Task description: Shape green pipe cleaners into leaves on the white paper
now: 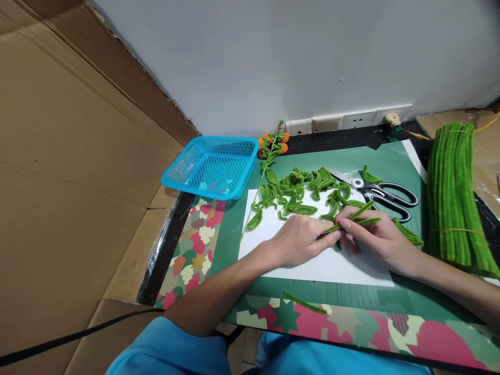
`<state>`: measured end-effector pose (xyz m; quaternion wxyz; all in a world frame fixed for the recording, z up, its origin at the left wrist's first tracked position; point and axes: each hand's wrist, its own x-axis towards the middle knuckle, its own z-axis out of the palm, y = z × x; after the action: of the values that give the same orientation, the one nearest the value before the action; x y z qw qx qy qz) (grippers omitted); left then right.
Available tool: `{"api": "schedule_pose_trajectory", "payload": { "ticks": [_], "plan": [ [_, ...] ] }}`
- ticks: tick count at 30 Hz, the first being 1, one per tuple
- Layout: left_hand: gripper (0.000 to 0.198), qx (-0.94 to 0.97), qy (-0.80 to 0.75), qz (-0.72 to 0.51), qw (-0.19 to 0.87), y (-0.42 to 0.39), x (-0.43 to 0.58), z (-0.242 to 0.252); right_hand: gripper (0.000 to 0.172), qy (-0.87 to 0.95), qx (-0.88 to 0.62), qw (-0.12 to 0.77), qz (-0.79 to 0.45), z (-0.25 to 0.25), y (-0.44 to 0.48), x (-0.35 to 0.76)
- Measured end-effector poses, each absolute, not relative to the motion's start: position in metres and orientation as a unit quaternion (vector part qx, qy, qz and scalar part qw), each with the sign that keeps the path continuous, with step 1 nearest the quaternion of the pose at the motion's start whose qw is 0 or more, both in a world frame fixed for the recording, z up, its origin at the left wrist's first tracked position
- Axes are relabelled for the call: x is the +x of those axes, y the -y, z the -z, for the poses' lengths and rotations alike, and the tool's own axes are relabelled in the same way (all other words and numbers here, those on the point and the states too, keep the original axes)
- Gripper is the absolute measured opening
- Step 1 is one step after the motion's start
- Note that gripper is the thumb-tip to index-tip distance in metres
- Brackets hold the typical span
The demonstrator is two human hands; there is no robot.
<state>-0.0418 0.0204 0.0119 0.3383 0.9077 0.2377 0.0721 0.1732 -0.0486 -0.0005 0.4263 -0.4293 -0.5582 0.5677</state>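
Observation:
Over a white sheet of paper (281,271), my left hand (307,239) and my right hand (375,239) meet, both closed on green fuzzy pipe cleaners (361,211). Two ends of the pipe cleaners stick out to the upper right, past my right fingers. Just beyond the hands lie several bent pipe cleaner leaves (292,187). Behind my right hand rest scissors (375,192) with black and grey handles, their blades pointing left. My fingertips partly hide the pieces being held.
A blue plastic basket (211,169) stands at the back left, beside a pipe cleaner stem with orange flowers (273,146). At right lies a thick bundle of green pipe cleaners (455,198). One short green piece (304,303) is near the front edge. Wall sockets (357,121) line the back; cardboard (70,156) rises at left.

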Motion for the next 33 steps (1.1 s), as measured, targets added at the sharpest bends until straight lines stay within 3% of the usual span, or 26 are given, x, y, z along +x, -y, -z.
{"api": "schedule_pose_trajectory", "payload": {
  "ticks": [33],
  "plan": [
    [0.045, 0.91, -0.239, -0.067, 0.333, -0.0197, -0.0411, -0.013, 0.049, 0.572, -0.423, 0.435, -0.552, -0.0011, 0.0477, 0.1726]
  ]
}}
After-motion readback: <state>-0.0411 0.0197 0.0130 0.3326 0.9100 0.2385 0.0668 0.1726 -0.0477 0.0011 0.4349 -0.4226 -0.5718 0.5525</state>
